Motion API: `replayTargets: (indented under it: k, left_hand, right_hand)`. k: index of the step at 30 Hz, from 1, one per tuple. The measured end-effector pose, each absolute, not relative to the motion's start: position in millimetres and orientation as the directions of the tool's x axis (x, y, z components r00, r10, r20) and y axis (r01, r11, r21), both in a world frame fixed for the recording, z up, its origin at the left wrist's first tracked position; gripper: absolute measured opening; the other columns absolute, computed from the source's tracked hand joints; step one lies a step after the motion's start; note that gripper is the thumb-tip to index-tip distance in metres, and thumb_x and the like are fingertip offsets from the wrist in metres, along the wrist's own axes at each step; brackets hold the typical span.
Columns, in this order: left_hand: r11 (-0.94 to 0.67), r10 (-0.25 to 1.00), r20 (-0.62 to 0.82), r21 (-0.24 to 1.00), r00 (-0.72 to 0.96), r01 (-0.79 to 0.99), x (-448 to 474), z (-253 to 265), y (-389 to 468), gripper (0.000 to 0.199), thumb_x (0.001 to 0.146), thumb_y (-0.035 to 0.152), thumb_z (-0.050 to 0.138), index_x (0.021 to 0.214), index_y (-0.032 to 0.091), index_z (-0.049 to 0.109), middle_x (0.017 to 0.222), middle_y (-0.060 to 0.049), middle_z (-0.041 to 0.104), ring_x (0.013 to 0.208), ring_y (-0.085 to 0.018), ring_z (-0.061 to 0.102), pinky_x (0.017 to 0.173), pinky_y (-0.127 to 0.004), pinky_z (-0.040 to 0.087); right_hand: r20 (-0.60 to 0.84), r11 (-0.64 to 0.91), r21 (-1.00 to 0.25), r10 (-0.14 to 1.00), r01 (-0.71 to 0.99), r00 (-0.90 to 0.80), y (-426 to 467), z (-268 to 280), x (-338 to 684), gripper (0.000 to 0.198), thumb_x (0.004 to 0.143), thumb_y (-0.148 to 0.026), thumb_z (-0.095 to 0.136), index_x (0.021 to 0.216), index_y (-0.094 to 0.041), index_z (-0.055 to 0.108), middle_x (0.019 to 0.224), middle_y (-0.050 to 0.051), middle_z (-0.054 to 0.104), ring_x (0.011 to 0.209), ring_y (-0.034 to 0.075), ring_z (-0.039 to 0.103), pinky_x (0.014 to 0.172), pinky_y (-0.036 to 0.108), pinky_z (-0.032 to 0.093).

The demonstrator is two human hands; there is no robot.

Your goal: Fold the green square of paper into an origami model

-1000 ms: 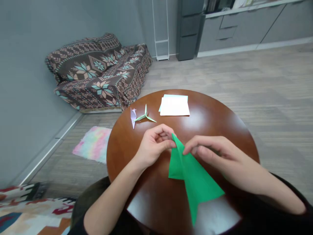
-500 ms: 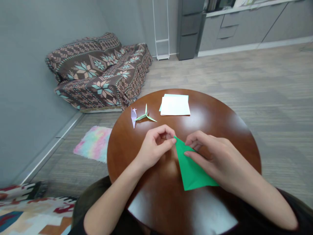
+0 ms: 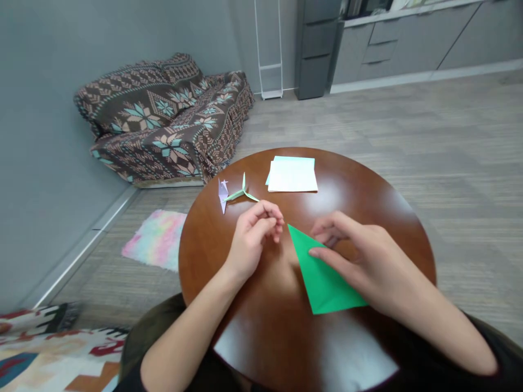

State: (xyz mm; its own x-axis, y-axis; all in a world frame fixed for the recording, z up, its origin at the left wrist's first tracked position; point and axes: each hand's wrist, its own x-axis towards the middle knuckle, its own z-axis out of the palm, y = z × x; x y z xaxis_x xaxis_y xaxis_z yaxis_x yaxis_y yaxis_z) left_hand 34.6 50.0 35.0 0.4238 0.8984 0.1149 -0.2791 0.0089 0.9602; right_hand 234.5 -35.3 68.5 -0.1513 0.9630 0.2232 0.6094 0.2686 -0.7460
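Paper triangle (image 3: 322, 286), smooth green, in right hand (image 3: 368, 261), above glossy round tabletop (image 3: 257, 332)

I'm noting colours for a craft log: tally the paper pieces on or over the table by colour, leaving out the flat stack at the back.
Purple: 1, the folded piece
Pale green: 1, the three-pronged piece
Bright green: 1, the sheet in the right hand
Total: 3

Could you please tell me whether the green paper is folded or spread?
Folded: the green paper in the right hand tapers to a point, with creases near its lower edge.
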Motion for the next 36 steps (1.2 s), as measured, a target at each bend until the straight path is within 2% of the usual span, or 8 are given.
replayTargets:
  k: [5,7,11,17,21,23,29,36]
  left_hand:
    - [-0.104,0.697,0.265,0.957,0.667,-0.272,29.2,40.4,47.7,0.038,0.088,0.010,0.063,0.122,0.026,0.061,0.101,-0.003,0.066,0.082,-0.014,0.066,0.072,-0.025,0.054]
    - [-0.181,0.643,0.253,0.967,0.723,-0.178,26.6,45.6,45.0,0.033,0.088,0.011,0.068,0.118,0.024,0.064,0.105,-0.005,0.069,0.088,-0.016,0.069,0.080,-0.027,0.055]
    - [-0.324,0.586,0.159,0.945,0.794,0.050,24.1,51.9,44.5,0.007,0.088,0.020,0.074,0.094,0.018,0.073,0.089,-0.007,0.075,0.078,-0.017,0.071,0.072,-0.026,0.054]
    - [-0.392,0.596,0.133,0.909,0.792,0.141,24.9,50.2,46.8,0.014,0.092,0.029,0.071,0.091,0.016,0.077,0.085,-0.009,0.078,0.072,-0.019,0.072,0.064,-0.026,0.052]
    - [-0.373,0.622,0.108,0.912,0.776,0.171,25.4,50.3,45.3,0.014,0.092,0.029,0.071,0.091,0.016,0.077,0.083,-0.008,0.079,0.069,-0.018,0.072,0.063,-0.025,0.052]
    - [-0.367,0.650,0.097,0.909,0.754,0.199,25.3,50.2,45.1,0.015,0.091,0.030,0.072,0.089,0.016,0.077,0.079,-0.007,0.078,0.066,-0.017,0.070,0.061,-0.024,0.051]
    - [-0.330,0.709,0.086,0.917,0.700,0.222,24.7,47.6,46.5,0.016,0.088,0.031,0.075,0.086,0.015,0.075,0.076,-0.005,0.075,0.063,-0.014,0.066,0.059,-0.023,0.049]
    - [-0.256,0.749,0.039,0.938,0.662,0.235,24.9,45.7,49.0,0.021,0.086,0.035,0.077,0.084,0.014,0.074,0.079,-0.008,0.077,0.067,-0.017,0.068,0.063,-0.026,0.051]
  right_hand:
    - [0.127,0.230,-0.827,0.965,0.513,-0.228,-30.9,77.9,250.6,0.011,0.094,-0.019,0.063,0.083,-0.022,0.062,0.072,-0.003,0.067,0.065,0.014,0.061,0.059,0.024,0.045]
    - [0.067,0.262,-0.807,0.931,0.529,-0.359,-29.8,80.9,256.6,0.015,0.095,-0.014,0.059,0.083,-0.022,0.065,0.069,-0.004,0.066,0.059,0.012,0.057,0.056,0.024,0.041]
    - [0.029,0.341,-0.730,0.882,0.593,-0.471,-26.9,80.2,261.9,0.018,0.096,-0.010,0.057,0.088,-0.021,0.070,0.076,-0.003,0.071,0.069,0.013,0.063,0.070,0.026,0.043]
    - [-0.024,0.297,-0.660,0.909,0.690,-0.415,-25.2,73.7,260.1,0.009,0.098,-0.026,0.064,0.091,-0.023,0.069,0.084,-0.001,0.072,0.082,0.019,0.064,0.079,0.031,0.042]
    - [-0.103,0.207,-0.640,0.932,0.740,-0.349,-31.6,76.8,254.2,0.034,0.083,-0.051,0.080,0.092,-0.023,0.064,0.089,0.000,0.069,0.094,0.025,0.063,0.082,0.035,0.041]
    - [-0.143,0.212,-0.597,0.921,0.774,-0.363,-34.3,76.6,251.2,0.039,0.075,-0.047,0.085,0.089,-0.023,0.058,0.088,-0.001,0.065,0.089,0.025,0.061,0.082,0.036,0.040]
    - [-0.092,0.285,-0.550,0.913,0.785,-0.397,-33.4,73.8,248.2,0.012,0.080,-0.011,0.057,0.080,-0.022,0.052,0.079,-0.003,0.060,0.080,0.019,0.057,0.092,0.042,0.037]
    - [-0.017,0.263,-0.571,0.943,0.778,-0.331,-30.1,76.2,250.3,0.014,0.088,-0.016,0.056,0.076,-0.021,0.062,0.072,0.000,0.066,0.077,0.021,0.063,0.092,0.042,0.040]
